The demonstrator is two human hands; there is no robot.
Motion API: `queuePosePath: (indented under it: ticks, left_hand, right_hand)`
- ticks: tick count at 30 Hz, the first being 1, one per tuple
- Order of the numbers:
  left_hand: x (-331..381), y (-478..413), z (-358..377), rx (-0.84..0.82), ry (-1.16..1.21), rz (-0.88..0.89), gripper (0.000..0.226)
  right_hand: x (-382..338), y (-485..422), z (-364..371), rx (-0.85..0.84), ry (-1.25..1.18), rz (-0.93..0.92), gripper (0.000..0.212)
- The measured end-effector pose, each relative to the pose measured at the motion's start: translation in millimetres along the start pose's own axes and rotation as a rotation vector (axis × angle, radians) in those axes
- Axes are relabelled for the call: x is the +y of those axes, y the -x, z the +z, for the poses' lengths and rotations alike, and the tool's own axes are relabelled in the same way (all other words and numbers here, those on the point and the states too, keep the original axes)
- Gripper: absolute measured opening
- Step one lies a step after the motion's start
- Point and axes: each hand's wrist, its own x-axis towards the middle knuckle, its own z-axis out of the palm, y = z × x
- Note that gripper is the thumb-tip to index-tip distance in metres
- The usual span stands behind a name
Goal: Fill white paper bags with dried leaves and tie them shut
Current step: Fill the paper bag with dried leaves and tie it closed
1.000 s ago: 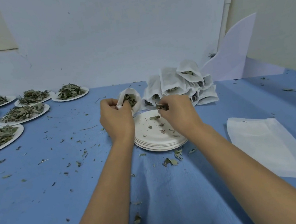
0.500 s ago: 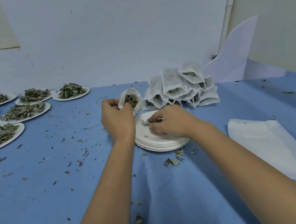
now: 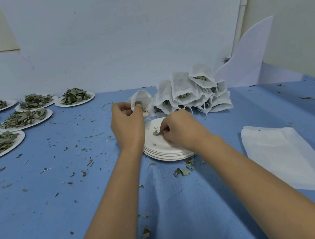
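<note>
My left hand (image 3: 127, 125) holds a small white paper bag (image 3: 143, 100) by its rim, mouth open towards me, with dried leaves showing inside. Just right of it my right hand (image 3: 183, 128) rests on a stack of white paper plates (image 3: 158, 152) and pinches a bit of dried leaf (image 3: 157, 133) off the top plate. Only a few crumbs lie on that plate. A heap of filled white bags (image 3: 191, 93) stands behind the plates.
Several paper plates heaped with dried leaves (image 3: 26, 118) stand at the far left of the blue table (image 3: 43, 209). Flat empty bags (image 3: 281, 153) lie at the right. Leaf scraps are scattered about. A white card (image 3: 250, 59) leans on the back wall.
My right hand came down from near the bag heap onto the top plate and closed its fingers on a leaf scrap. The left hand with the bag barely moved.
</note>
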Motion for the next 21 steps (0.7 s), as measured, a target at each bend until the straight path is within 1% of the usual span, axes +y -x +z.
queuePosePath:
  ticks: [3,4,5,7,10,13,15,16,19,21]
  left_hand:
    - [-0.9,0.8,-0.4,-0.036,-0.099,0.100,0.012]
    - [-1.7,1.4,-0.6,-0.050,-0.133,0.138,0.013]
    - [-2.7,2.0,0.0,-0.067,-0.162,0.170,0.014]
    - [-4.0,4.0,2.0,-0.111,-0.186,0.221,0.015]
    - [-2.3,8.7,5.3,-0.188,-0.136,0.285,0.017]
    - [0.9,14.4,7.9,-0.294,-0.078,0.329,0.025]
    - [2.3,17.0,9.6,-0.360,-0.024,0.294,0.026]
    - [3.4,17.6,10.1,-0.388,0.017,0.259,0.026]
    - [5.4,15.9,9.4,-0.449,0.083,0.204,0.026]
    - [5.5,14.4,8.2,-0.462,0.053,0.209,0.026]
  right_hand:
    - [-5.4,3.9,-10.4,0.296,-0.376,0.100,0.021]
    - [-7.0,3.9,-15.1,0.388,-0.453,0.119,0.019]
    - [-8.2,2.5,-19.3,0.437,-0.479,0.124,0.018]
    - [-11.1,-1.2,-26.6,0.419,-0.403,0.091,0.018]
    - [-12.4,-7.1,-26.9,0.355,-0.235,0.066,0.019]
    - [-10.0,-12.0,-26.2,0.368,-0.239,0.137,0.018]
    - [-9.0,-12.0,-26.9,0.400,-0.341,0.213,0.029]
    - [-8.1,-11.0,-27.0,0.423,-0.438,0.254,0.032]
    - [-6.5,-7.6,-24.6,0.404,-0.797,0.363,0.022]
    - [-5.1,-6.0,-25.5,0.321,-0.981,0.374,0.021]
